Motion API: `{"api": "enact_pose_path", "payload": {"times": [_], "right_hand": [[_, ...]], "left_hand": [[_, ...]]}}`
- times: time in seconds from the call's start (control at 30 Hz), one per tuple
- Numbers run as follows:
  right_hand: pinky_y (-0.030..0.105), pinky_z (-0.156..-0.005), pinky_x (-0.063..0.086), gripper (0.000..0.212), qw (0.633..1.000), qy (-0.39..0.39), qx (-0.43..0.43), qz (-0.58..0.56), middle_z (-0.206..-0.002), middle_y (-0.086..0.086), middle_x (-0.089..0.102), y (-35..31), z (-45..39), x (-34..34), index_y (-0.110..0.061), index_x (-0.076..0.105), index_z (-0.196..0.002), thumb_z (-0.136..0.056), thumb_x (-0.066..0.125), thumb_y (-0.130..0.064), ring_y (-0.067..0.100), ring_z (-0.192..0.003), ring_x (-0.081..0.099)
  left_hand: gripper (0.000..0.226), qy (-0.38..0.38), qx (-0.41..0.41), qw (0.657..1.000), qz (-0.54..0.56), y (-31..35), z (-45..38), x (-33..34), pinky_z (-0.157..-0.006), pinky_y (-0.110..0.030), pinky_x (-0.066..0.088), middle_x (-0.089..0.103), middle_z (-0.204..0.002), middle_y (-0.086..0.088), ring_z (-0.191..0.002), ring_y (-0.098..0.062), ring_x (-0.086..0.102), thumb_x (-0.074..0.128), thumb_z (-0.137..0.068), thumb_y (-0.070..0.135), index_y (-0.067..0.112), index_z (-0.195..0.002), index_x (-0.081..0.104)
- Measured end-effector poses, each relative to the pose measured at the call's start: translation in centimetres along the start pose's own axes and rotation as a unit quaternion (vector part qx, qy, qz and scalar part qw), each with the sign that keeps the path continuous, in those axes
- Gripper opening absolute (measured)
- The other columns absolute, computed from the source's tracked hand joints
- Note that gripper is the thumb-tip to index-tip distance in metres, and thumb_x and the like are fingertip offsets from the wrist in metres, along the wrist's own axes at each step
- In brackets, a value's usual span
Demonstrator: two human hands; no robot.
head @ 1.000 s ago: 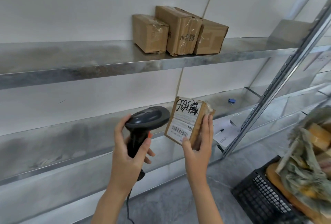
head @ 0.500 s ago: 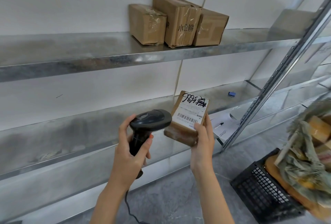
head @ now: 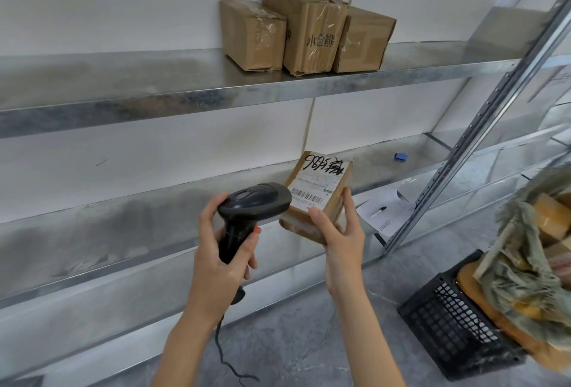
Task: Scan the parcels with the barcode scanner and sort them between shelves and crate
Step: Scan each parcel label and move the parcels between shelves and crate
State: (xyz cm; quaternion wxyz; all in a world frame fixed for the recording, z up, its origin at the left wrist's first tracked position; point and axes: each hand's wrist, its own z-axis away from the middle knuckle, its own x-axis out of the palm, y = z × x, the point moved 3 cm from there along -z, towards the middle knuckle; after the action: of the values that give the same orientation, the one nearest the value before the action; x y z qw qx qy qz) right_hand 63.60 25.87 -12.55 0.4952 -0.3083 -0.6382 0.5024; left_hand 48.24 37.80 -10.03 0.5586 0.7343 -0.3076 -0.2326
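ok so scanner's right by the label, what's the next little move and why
Probably pull the trigger: the left hand aims the black handheld barcode scanner at the barcode on the small brown labelled parcel, which the right hand holds facing it.

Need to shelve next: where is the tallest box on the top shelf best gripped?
Grip the tallest box by its front and back faces, from above. Boxes stand close on both sides of it, but its top rises clear of them.
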Motion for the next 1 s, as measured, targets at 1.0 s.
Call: {"api": "enact_pose_path", "payload": {"times": [1.0], "right_hand": [[0.006, -0.112, 0.021, 0.092, 0.918, 0.092, -0.282, 0.263, -0.165, -0.005, 0.018, 0.1, -0.3, -1.0, -0.013, 0.03, -0.156, -0.078, 0.079, -0.017, 0.003, -0.15, 0.017]], "left_hand": [[0.08, -0.041, 0.064, 0.993, -0.086, -0.1, -0.7, 0.3, -0.06, -0.02, 0.05, 0.069, -0.104, 0.0, -0.068, -0.006, 0.064, 0.068, -0.089, 0.003, 0.065, -0.128, 0.037]]}}
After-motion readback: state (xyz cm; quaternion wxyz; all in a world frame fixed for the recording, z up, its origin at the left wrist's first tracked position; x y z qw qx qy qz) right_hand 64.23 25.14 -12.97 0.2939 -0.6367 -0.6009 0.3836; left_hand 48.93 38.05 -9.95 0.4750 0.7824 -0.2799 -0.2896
